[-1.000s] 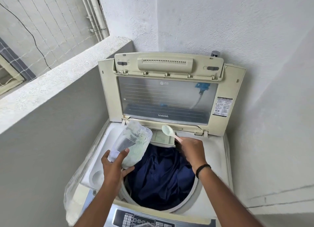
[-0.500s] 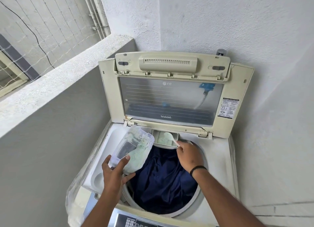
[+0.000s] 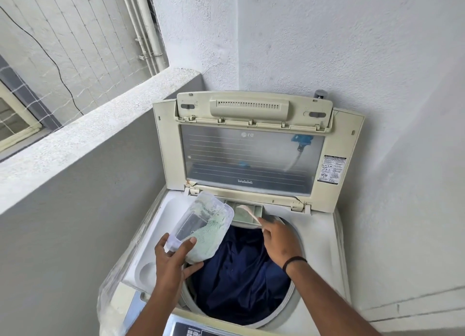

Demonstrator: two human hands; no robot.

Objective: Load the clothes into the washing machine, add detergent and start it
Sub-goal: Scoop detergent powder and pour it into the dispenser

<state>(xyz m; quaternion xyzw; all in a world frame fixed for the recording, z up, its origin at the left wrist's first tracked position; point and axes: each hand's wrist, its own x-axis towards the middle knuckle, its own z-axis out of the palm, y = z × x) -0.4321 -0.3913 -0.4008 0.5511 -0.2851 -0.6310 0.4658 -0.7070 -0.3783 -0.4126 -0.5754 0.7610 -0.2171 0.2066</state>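
Note:
The top-loading washing machine (image 3: 319, 235) stands with its lid (image 3: 251, 156) raised against the wall. Dark blue clothes (image 3: 241, 272) fill the drum. My left hand (image 3: 173, 260) grips a clear plastic container of pale green detergent powder (image 3: 203, 227), tilted over the drum's left rim. My right hand (image 3: 279, 240) pinches a small pale spoon (image 3: 247, 211) whose bowl is turned down into the detergent drawer (image 3: 245, 214) at the back of the opening, where green powder lies.
The control panel (image 3: 191, 330) shows at the bottom edge. A clear plastic cover (image 3: 113, 298) hangs over the machine's left side. A grey parapet wall (image 3: 75, 184) stands close on the left, and white walls rise behind and on the right.
My right hand lowered the spoon from above the drum into the detergent drawer and tipped it over. The container in my left hand stayed roughly in place.

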